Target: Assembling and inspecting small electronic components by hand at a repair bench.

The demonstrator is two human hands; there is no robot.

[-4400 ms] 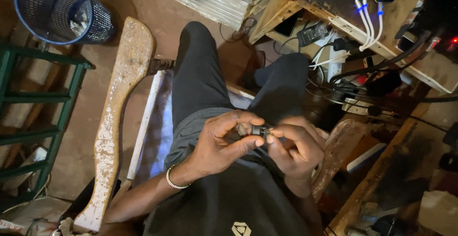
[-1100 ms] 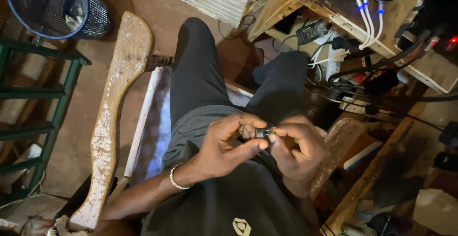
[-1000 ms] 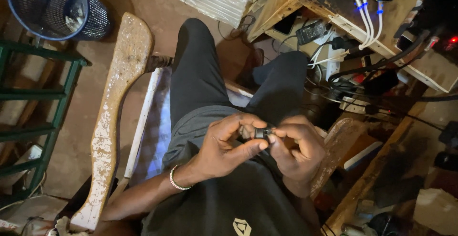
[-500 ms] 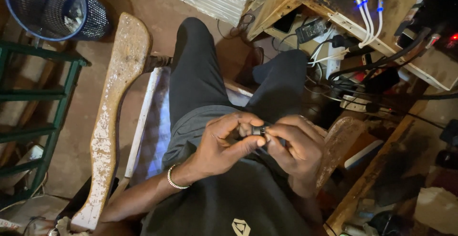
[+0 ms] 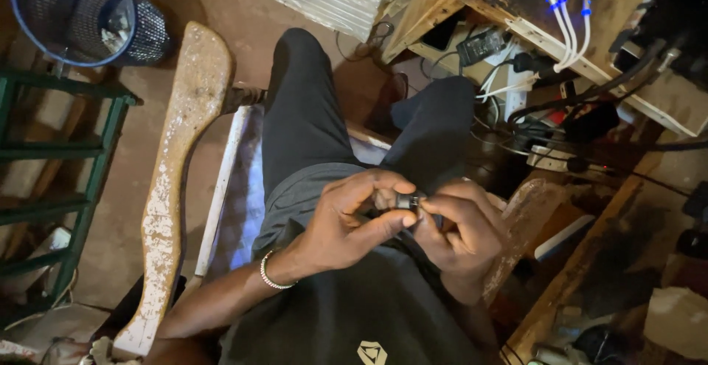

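Both hands met over the lap, seated person viewed from above. Left hand (image 5: 346, 221) had thumb and fingers pinched on a small dark cylindrical part (image 5: 405, 201); the part sat between the 2 hands, above the black shirt and dark trousers. Right hand (image 5: 461, 228) was curled, fingertips closed on the same part from the other side, touching it. Couldn't tell what the part was: too small. A beaded bracelet (image 5: 271, 276) sat on the left wrist.

Around: worn wooden plank (image 5: 173, 181) lay on the floor left of the seat, blue mesh bin (image 5: 74, 15) top left, green metal frame (image 5: 66, 151) at the left edge. Wooden bench (image 5: 627, 63) top right carried white cables (image 5: 568, 18) and a tangle of black cords with a power strip (image 5: 560, 160) below.
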